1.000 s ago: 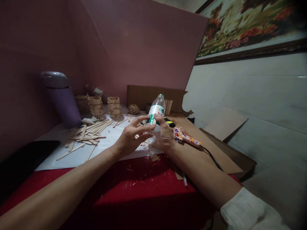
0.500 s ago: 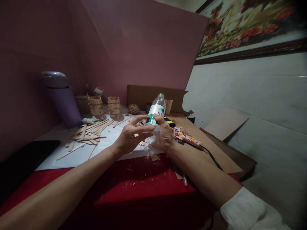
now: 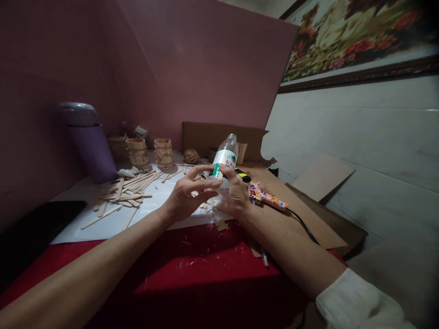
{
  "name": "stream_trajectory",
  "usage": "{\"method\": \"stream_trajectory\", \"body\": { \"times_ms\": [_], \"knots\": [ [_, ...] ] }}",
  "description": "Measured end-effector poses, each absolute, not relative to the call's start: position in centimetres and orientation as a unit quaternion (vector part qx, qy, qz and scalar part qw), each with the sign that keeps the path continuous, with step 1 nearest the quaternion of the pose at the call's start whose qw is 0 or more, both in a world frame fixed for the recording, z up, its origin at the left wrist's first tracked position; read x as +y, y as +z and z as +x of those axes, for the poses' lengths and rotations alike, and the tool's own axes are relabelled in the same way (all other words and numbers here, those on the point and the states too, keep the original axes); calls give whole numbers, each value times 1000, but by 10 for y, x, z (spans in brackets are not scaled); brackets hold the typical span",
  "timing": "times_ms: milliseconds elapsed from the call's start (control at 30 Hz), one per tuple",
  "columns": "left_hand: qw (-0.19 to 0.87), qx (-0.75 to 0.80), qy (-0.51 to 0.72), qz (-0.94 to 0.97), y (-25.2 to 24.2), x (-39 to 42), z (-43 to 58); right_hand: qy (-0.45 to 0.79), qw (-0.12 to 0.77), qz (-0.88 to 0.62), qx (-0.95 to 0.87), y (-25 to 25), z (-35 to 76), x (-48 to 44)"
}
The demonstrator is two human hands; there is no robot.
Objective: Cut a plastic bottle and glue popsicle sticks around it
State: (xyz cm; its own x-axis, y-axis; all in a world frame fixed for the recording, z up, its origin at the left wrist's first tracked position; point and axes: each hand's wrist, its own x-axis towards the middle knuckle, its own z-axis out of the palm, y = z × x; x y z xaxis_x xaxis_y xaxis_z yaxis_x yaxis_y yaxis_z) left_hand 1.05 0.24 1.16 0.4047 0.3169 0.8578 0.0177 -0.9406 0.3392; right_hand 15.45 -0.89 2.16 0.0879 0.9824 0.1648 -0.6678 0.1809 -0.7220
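Observation:
A clear plastic bottle [image 3: 225, 157] with a white and green label and a green cap is tilted, its top leaning away to the right. My right hand [image 3: 236, 194] is wrapped round its lower part, the thumb lying over the label. From the left, the curved fingers of my left hand [image 3: 188, 189] reach the bottle's lower end, their tips against it. The bottle's base is partly hidden by my hands. Just right of my right hand lies a flower-patterned glue gun [image 3: 267, 196] with a black cord.
Loose wooden craft sticks [image 3: 132, 189] lie on white paper [image 3: 73, 221] at left. Behind stand two wooden-stick cups [image 3: 163, 153], a purple tumbler [image 3: 92, 146] and a ball of twine [image 3: 191, 156]. Cardboard [image 3: 302, 214] covers the right side; scraps dot the red cloth [image 3: 192, 283].
The bottle has shifted very slightly to the right in my hands. Both hands have kept almost the same place and grip.

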Motion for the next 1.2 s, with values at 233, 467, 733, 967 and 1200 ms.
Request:
{"method": "stream_trajectory", "body": {
  "times_ms": [233,467,733,967,1200],
  "knots": [
    [313,169,520,776,16,-8,8,527,733,-233,-362,25,152,-13],
    [600,220,481,600,13,-1,19,454,744,-286,-398,19,152,-10],
    [697,171,412,561,9,2,15,380,750,-306,-447,21,154,-12],
    [687,183,416,567,12,1,14,365,749,-305,-461,21,154,-12],
    [671,181,434,573,7,2,14,362,750,-293,-469,24,154,-14]
  ]
}}
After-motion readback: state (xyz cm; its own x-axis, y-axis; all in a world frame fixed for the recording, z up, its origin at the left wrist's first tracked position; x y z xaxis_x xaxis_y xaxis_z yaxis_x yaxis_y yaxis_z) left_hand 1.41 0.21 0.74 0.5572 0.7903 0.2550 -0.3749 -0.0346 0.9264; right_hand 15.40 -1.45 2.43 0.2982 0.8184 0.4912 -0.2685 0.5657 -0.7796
